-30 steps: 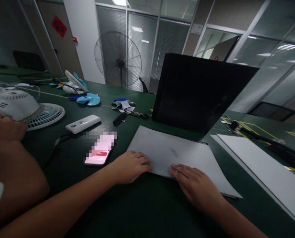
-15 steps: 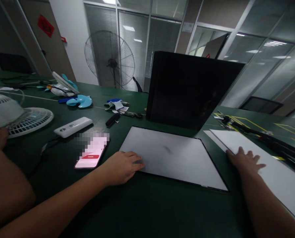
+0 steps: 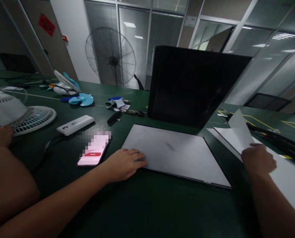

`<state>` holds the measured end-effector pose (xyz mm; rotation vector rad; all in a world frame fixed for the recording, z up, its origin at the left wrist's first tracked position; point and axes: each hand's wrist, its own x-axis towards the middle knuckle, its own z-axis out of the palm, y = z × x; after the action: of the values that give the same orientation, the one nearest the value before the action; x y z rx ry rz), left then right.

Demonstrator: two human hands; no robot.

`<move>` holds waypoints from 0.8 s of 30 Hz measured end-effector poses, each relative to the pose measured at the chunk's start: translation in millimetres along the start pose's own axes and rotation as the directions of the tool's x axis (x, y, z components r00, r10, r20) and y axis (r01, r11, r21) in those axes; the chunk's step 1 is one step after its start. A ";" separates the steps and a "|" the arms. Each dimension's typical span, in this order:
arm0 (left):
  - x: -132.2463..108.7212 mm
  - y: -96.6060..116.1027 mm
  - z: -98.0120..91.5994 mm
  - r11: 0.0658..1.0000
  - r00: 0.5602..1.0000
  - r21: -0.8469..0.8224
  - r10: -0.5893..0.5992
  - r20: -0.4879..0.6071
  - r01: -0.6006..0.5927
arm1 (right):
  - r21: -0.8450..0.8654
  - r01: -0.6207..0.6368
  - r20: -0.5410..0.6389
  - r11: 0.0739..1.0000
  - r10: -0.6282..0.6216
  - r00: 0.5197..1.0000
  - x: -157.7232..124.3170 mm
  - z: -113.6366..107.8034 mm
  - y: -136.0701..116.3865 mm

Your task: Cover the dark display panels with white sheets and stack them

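Note:
A flat panel (image 3: 179, 155) with a whitish face, a thin dark frame and a grey smudge lies on the green table. My left hand (image 3: 129, 164) lies on its near left corner, palm down, with the fingers stretched over the face; the thumb is hidden. To the right is a stack of large white sheets (image 3: 286, 185). My right hand (image 3: 258, 160) is closed on the edge of a thin white sheet (image 3: 239, 124), whose far corner bends upward off the stack. The fingertips of that hand are partly hidden.
Behind the panel stands a large black screen-like board (image 3: 194, 87). A phone (image 3: 91, 155), a white power-bank-like device (image 3: 75, 125) and a black-handled tool (image 3: 114, 117) lie leftward. Another person's hand (image 3: 0, 134) is at a white fan (image 3: 35, 120). Dark bars (image 3: 276, 137) lie far right.
My right hand has gone from spread flat on the white stack to closed on a sheet, lifting its corner. My left hand has stayed on the panel. The view has shifted slightly.

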<state>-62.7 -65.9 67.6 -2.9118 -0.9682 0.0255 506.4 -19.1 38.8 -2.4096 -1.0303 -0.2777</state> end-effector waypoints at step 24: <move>4.7 1.3 -3.7 0.998 0.994 0.053 -0.027 -0.110 0.033 | 0.094 0.993 0.197 -0.077 -0.976 -0.094 -202.5 -28.4 -171.4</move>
<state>-58.0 -64.4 71.3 -2.8153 -0.9776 -0.1064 242.8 -58.4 50.9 -1.0491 -2.8692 -0.5512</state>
